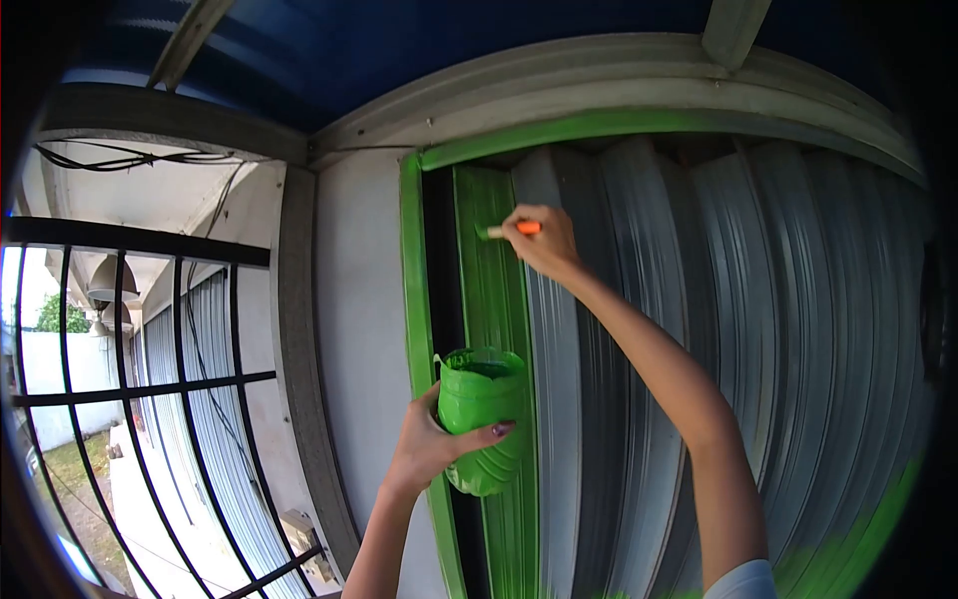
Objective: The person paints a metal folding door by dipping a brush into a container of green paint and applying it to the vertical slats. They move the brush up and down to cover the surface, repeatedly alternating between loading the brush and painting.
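My left hand [436,446] is wrapped round a cut plastic bottle [482,424] coated in green paint, its ragged open top facing up and dark green paint inside. Higher up, my right hand [545,243] grips a paintbrush [527,228] with an orange handle. The brush's bristles touch a green-painted fold [486,270] of the corrugated metal door, near its upper part. To the right of that fold, the door's grey folds [639,270] show bare metal.
A green-painted frame [414,270] borders the door on the left and along the top. At far left stands a black barred gate [125,389], with cables [150,158] above it. Green paint also marks the door's lower right [848,554]. A blue roof [419,50] lies overhead.
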A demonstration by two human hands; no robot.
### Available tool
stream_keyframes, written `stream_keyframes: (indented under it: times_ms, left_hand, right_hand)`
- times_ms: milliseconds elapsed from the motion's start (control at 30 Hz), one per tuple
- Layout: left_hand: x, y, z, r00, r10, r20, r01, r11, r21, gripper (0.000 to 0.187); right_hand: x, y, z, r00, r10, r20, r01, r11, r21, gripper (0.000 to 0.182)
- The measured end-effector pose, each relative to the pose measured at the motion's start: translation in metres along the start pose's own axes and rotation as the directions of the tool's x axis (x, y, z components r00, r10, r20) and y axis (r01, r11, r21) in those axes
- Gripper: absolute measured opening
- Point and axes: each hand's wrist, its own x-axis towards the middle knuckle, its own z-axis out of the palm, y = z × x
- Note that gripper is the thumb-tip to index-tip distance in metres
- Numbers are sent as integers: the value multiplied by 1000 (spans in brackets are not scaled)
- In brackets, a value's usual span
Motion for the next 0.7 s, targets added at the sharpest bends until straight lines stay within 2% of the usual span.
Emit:
stream_keyframes:
  times_ms: [100, 200, 300, 333, 367, 467, 500, 600, 700]
  left_hand:
    - [19, 16, -3, 998, 46, -53, -48, 998, -33, 69]
    - [31, 28, -2, 995, 72, -70, -76, 995, -58, 66]
    - [36, 37, 2, 994, 69, -82, -72, 997, -37, 65]
    - [35, 40, 3, 994, 63, -89, -66, 998, -22, 65]
    - [34, 42, 5, 994, 61, -86, -64, 998, -26, 65]
    - [31, 40, 5, 995, 59, -75, -61, 998, -23, 65]
    - [31, 37, 5, 996, 62, -71, -64, 998, -18, 64]
    - [25, 32, 1, 995, 69, -67, -70, 997, -17, 64]
    - [14, 30, 0, 997, 29, -66, -31, 999, -18, 67]
  right_hand:
    - [0, -23, -26, 975, 150, 165, -166, 983, 85, 27]
    - [25, 2, -12, 972, 216, 93, -227, 966, 125, 30]
    - [56, -10, -18, 973, 230, -19, -227, 967, 112, 31]
    - [66, -11, -20, 988, 143, -64, -135, 984, 117, 30]
    - [75, -13, -19, 968, 208, -142, -177, 963, 206, 29]
    - [85, 1, -5, 962, 163, -219, -158, 987, 41, 27]
    - [75, -5, -8, 970, 172, -172, -162, 984, 69, 25]
    - [53, 16, 11, 982, 76, -174, -67, 996, 61, 24]
    - [11, 2, 10, 993, 19, -118, -14, 999, 47, 18]
